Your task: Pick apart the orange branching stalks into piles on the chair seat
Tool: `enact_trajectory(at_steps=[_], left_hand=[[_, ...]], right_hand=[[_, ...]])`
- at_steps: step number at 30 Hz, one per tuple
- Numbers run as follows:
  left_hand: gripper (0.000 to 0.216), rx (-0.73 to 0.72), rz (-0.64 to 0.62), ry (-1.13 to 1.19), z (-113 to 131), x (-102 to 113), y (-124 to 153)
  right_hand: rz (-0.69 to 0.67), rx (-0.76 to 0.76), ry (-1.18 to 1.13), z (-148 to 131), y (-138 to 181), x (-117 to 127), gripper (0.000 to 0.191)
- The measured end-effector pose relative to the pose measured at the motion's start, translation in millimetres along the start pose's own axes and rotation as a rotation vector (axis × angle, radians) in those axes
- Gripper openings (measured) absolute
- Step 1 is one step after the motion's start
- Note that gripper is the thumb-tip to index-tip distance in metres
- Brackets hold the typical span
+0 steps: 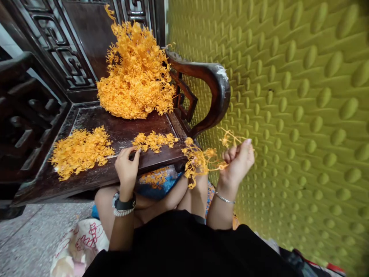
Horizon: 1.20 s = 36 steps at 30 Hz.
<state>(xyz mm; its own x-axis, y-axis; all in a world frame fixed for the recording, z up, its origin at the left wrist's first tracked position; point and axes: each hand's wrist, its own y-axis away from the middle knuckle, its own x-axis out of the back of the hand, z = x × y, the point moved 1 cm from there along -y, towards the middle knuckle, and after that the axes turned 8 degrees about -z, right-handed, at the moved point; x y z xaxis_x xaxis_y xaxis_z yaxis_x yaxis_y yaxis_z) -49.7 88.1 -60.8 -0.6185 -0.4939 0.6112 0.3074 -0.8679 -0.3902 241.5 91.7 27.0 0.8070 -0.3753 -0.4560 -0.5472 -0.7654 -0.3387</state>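
At the front of a dark wooden seat [123,126], a slim row of frilly orange plastic-looking pieces [154,141] stretches rightward from the nearer left hand [127,165], its curled fingers at one end, grip unclear, while the right hand [238,159] clasps a looping orange strand [201,158] to its left.

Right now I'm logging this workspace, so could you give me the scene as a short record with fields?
Left hand: fingertips at the left end of the short orange row
Right hand: raised, holding tangled orange strands
Seat: dark wood, under the row
Large orange heap: back of the seat, beside the curved armrest
Small orange pile: front left of the seat
Wall: yellow-green, textured, to the right
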Motion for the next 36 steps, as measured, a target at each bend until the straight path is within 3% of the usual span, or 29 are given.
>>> enact_trajectory(at_steps=[6,12,14,16,18,22,25,28,30,33,36], left_hand=[[0.031,-0.025,0.021,-0.044,0,-14,-1],[0.035,-0.061,0.198,0.178,36,-3,18],[0.033,-0.088,0.021,0.353,52,-3,28],[0.034,-0.115,-0.267,0.548,67,-7,36],[0.047,-0.117,-0.48,0.664,77,-12,38],[0.062,-0.069,-0.662,0.697,88,-19,30],[0.045,-0.062,-0.799,0.728,92,-21,27],[0.022,-0.052,-0.853,0.786,93,-22,30],[0.019,0.022,-0.816,0.838,91,-24,34],[0.022,0.119,-0.697,0.915,86,-25,38],[0.027,0.128,-0.642,0.981,85,-20,39]], right_hand=[[-0.015,-0.182,-0.142,6,3,-4,0.046],[-0.032,-0.315,-0.285,6,7,-12,0.047],[-0.036,-0.353,-0.313,3,10,-15,0.047],[-0.05,-0.399,-0.328,1,15,-19,0.047],[-0.084,-0.445,-0.337,-1,20,-22,0.047],[-0.192,-0.526,-0.311,-1,26,-21,0.047],[-0.286,-0.539,-0.253,5,27,-18,0.048],[-0.337,-0.499,-0.155,20,28,-16,0.047],[-0.387,-0.476,-0.025,33,30,-14,0.047],[-0.611,-0.425,0.305,45,34,-6,0.048],[-0.793,-0.368,0.653,36,38,10,0.047]])
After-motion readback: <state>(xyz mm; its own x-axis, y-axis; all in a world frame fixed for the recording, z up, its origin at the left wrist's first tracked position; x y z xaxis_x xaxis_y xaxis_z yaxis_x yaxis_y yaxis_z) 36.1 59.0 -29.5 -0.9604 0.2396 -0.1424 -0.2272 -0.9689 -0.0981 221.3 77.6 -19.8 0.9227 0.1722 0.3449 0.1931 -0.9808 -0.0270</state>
